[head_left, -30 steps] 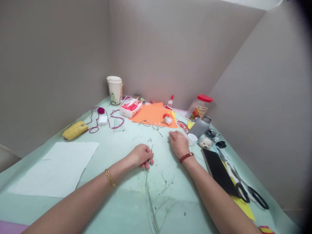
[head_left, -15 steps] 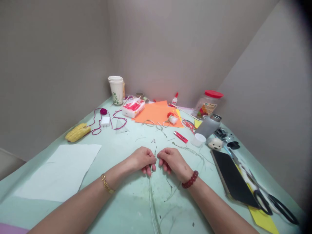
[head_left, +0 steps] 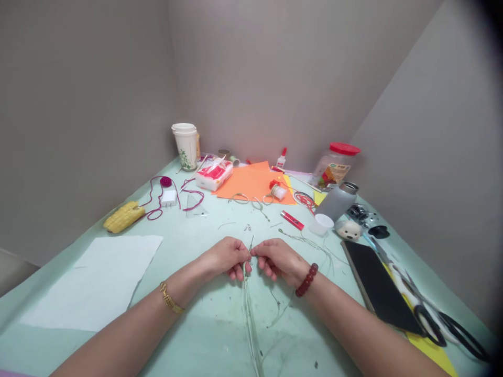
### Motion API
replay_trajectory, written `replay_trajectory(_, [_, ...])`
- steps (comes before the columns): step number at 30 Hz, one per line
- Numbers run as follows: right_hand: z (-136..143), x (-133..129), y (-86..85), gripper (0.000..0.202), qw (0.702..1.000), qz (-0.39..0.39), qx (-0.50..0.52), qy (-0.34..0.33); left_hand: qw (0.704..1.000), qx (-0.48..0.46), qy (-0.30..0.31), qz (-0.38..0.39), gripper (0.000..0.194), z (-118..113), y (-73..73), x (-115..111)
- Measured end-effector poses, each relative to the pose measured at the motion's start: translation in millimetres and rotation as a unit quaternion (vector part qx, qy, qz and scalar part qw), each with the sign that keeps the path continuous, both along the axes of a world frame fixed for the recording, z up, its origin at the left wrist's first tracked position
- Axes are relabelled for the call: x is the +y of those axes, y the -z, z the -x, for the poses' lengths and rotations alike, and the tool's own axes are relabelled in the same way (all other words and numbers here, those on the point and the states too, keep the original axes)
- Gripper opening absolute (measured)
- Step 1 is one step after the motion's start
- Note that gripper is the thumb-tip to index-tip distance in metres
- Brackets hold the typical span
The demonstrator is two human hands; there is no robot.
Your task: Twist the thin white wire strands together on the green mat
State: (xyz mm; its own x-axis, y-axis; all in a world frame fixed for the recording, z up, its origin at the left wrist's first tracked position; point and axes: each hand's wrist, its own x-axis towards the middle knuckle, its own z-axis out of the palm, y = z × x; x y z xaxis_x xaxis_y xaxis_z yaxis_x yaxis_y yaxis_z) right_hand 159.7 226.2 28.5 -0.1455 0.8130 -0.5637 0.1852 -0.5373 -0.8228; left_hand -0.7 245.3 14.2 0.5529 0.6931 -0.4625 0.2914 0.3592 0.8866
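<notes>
Thin pale green cords [head_left: 248, 314] run from my left hand [head_left: 231, 256] down toward the front edge of the view. The left fingers are pinched on the cords, and a short dark cord end pokes up above them. My right hand [head_left: 277, 257] has its thumb and index finger pinched together at that upper end, touching or nearly touching the left fingertips. What exactly lies between the right fingertips is too small to make out. Just beyond the hands lie small metallic bits [head_left: 247, 228].
To the right are a red lighter [head_left: 292, 220], a cord bundle [head_left: 306, 241], a clear cup [head_left: 321, 224], a grey bottle [head_left: 340, 203], a phone [head_left: 383, 285] and scissors [head_left: 430, 322]. White paper [head_left: 94, 283] and a corn-shaped object [head_left: 124, 217] lie left. Orange paper [head_left: 251, 183] is behind.
My right hand has moved slightly left, and its fingertips now meet the cord end by my left fingers. The cords hang a little further right. The view has shifted slightly.
</notes>
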Motion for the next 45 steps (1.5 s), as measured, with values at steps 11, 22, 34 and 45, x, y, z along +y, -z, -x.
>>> replay_trajectory(11, [3, 5, 3.4, 0.017, 1.000, 0.006, -0.013, 0.006, 1.000, 0.002, -0.003, -0.005, 0.026, -1, 3.3, 1])
replay_trajectory(22, [15, 0, -5.1, 0.019, 0.997, -0.007, -0.069, 0.029, 0.999, -0.007, 0.019, -0.037, 0.011, -3, 3.2, -2])
replay_trajectory(34, [14, 14, -7.1, 0.019, 0.987, -0.018, -0.159, -0.005, 0.998, 0.026, 0.006, -0.049, 0.010, -8, 4.4, -4])
replay_trajectory(45, [15, 18, -4.4, 0.019, 0.983, -0.019, -0.182, -0.015, 0.998, 0.034, 0.010, -0.059, 0.018, -8, 3.2, -5])
